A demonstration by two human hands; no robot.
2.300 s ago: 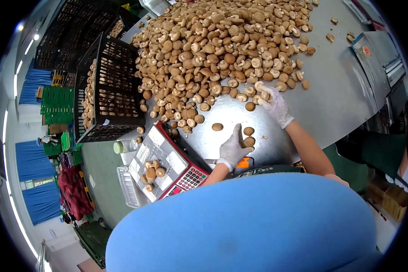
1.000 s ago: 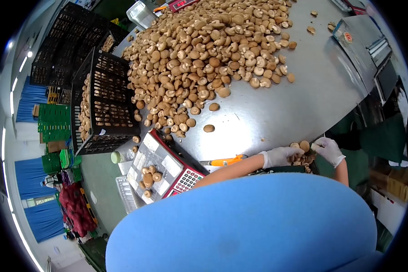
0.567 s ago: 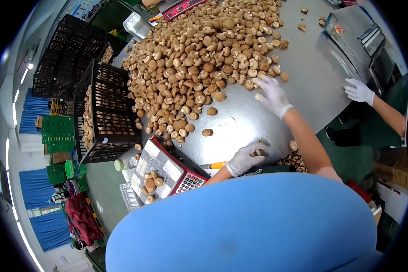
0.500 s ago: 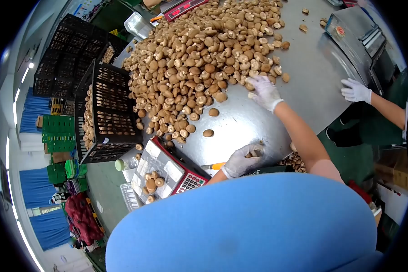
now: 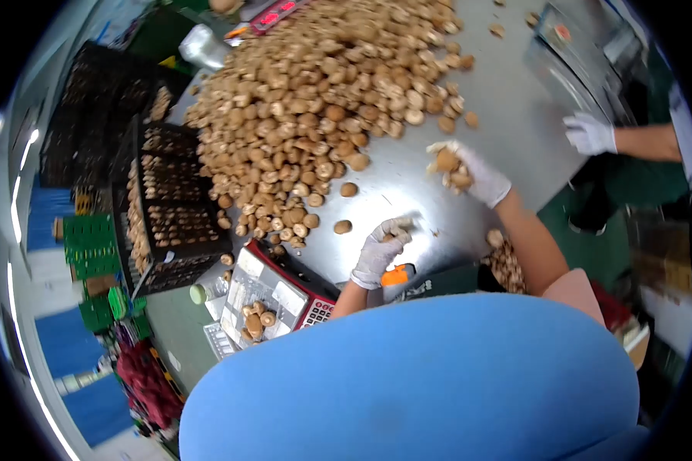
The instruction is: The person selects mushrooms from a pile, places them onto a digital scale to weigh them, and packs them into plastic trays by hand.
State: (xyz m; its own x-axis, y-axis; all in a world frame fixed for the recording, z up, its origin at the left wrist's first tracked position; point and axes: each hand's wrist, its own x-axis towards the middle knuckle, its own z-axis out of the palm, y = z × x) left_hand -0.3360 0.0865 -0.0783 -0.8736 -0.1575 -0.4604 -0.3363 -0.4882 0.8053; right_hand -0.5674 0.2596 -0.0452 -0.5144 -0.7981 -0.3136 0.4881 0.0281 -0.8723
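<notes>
Gloved in white, my right hand (image 5: 473,173) holds mushrooms (image 5: 448,161) above the metal table (image 5: 515,100), right of the big mushroom pile (image 5: 307,100). My left hand (image 5: 380,250), also gloved, is curled around a mushroom (image 5: 389,237) near the table's front edge, beside an orange-handled object (image 5: 397,275). Two loose mushrooms lie between the pile and my left hand. Left of that hand, a red scale (image 5: 319,310) carries several mushrooms (image 5: 255,321) on its plate.
A black crate (image 5: 178,188) of mushrooms stands at the left, with stacked black crates (image 5: 92,115) behind. A co-worker's gloved hand (image 5: 590,134) is at the right, near a metal container (image 5: 577,58). More mushrooms (image 5: 505,265) sit below the table's front edge.
My right hand has drawn back from the pile and now has mushrooms in it. My left hand has risen and moved left. The view has shifted slightly.
</notes>
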